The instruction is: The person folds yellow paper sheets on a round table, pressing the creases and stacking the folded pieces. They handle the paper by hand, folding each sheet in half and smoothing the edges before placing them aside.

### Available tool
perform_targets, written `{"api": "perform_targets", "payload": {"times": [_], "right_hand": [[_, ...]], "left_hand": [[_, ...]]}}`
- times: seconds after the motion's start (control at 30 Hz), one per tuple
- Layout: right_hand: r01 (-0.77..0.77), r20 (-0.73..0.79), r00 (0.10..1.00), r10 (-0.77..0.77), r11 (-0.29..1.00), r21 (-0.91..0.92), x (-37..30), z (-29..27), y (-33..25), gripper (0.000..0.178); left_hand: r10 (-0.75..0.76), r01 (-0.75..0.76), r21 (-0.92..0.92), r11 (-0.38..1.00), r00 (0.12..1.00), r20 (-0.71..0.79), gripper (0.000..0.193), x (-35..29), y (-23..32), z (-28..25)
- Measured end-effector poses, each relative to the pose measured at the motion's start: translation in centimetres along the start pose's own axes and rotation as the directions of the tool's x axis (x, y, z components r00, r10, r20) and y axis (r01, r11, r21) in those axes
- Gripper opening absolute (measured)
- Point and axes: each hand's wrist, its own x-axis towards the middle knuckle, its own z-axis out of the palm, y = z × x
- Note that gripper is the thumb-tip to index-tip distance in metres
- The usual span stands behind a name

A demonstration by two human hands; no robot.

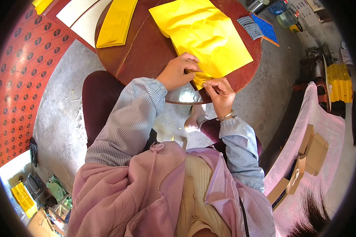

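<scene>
A large yellow sheet (209, 39), of paper or thin cloth, lies creased across the round brown table (142, 59). Its near corner is gathered into a small fold at the table's near edge. My left hand (180, 72) is closed on the left side of that fold, thumb and fingers bent together. Just to the right, my right hand (220, 94) pinches the fold's near end between thumb and forefinger. The two hands are a short way apart. Part of the fold is hidden behind my fingers.
A folded yellow stack (116, 23) lies at the table's far left. Grey ridged strips (250, 27) and a blue panel (265, 29) rest at its right edge. An open cardboard box (304, 162) sits on a pink cover at right. More yellow pieces (339, 83) stand behind it.
</scene>
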Motion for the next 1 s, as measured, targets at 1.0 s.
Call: {"api": "perform_targets", "payload": {"times": [1.0], "right_hand": [[0.015, 0.006, 1.000, -0.015, 0.995, -0.095, -0.1, -0.1, -0.5, 0.011]], "left_hand": [[-0.003, 0.003, -0.024, 1.000, 1.000, 0.000, 0.022, 0.0, -0.1, -0.1]]}}
